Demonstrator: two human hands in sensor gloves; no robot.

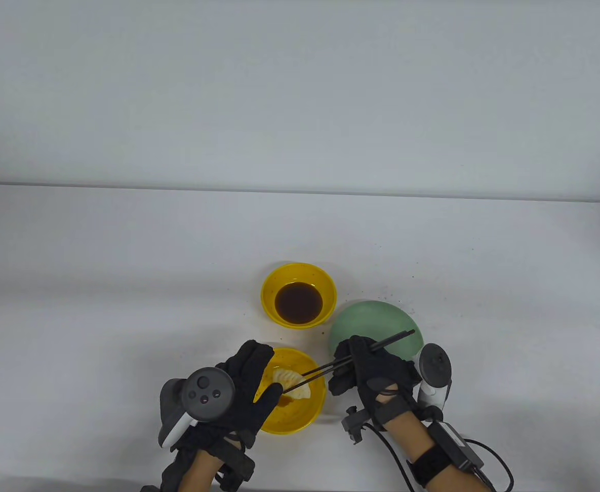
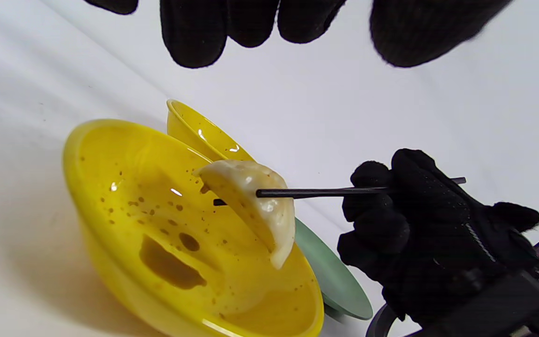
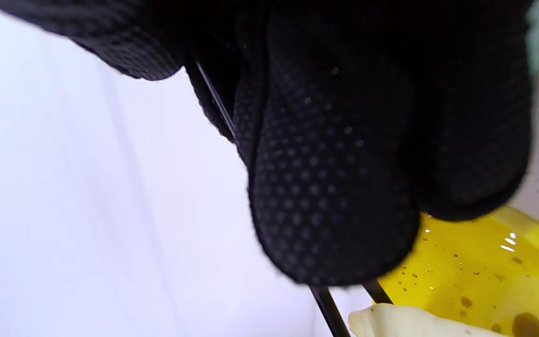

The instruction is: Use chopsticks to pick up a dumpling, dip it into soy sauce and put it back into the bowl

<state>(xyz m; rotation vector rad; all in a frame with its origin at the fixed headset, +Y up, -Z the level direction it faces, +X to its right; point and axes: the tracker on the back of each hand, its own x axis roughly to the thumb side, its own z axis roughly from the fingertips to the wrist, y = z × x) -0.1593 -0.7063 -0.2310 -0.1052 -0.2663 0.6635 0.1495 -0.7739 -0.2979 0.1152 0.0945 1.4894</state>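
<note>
Black chopsticks (image 1: 351,360) pinch a pale dumpling (image 1: 294,382) over the near yellow bowl (image 1: 300,424); my right hand (image 1: 355,367) grips them at mid-length. In the left wrist view the dumpling (image 2: 251,201) hangs off the chopsticks (image 2: 321,192), lifted above the near yellow bowl (image 2: 78,154), which has brown sauce stains. The right hand (image 2: 414,234) is curled round the sticks. My left hand (image 1: 251,374) hovers over that bowl's left side, fingers straight, holding nothing. The yellow sauce bowl (image 1: 279,281) of dark soy sauce (image 1: 298,303) stands just beyond. In the right wrist view the fingers (image 3: 335,187) hide most of the chopsticks (image 3: 328,304) above the dumpling (image 3: 405,323).
An overturned green bowl (image 1: 377,320) lies right of the sauce bowl, partly under my right hand. The three bowls stand close together near the table's front edge. Bare white table (image 1: 125,266) spreads to the left, right and back.
</note>
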